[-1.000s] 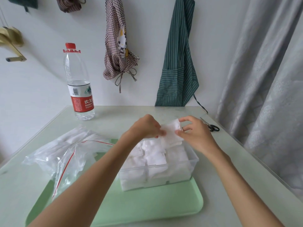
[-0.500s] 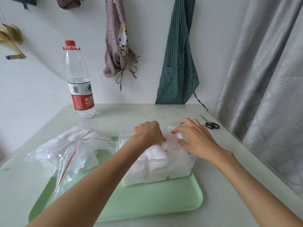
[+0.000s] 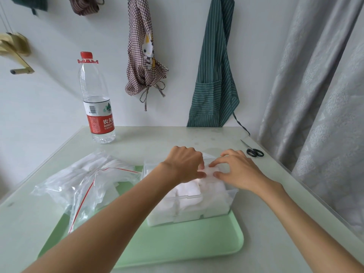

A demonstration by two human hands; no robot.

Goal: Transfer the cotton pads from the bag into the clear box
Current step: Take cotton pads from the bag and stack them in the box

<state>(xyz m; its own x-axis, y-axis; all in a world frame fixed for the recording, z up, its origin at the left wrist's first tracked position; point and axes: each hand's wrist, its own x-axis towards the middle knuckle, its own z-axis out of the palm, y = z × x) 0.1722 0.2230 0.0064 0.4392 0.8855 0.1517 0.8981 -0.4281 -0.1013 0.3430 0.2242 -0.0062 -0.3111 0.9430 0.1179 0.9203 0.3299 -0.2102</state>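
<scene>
I judged the job was to seat the cotton pad [image 3: 210,171] flat on the far stacks, so I kept my left hand [image 3: 184,164] and right hand [image 3: 236,170], fingertips pinching its edges, pressing gently. The soft white pads crammed the rigid clear box [image 3: 232,196] on the smooth green tray [image 3: 197,243]; the crinkly bag [image 3: 84,184] lay at nine o'clock, some pads inside.

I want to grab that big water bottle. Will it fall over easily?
Probably, yes. The water bottle is tall and narrow on a small base, so a bump up high could tip it. It looks only partly full, so likely fairly light. On its side, its round body would roll.
</scene>
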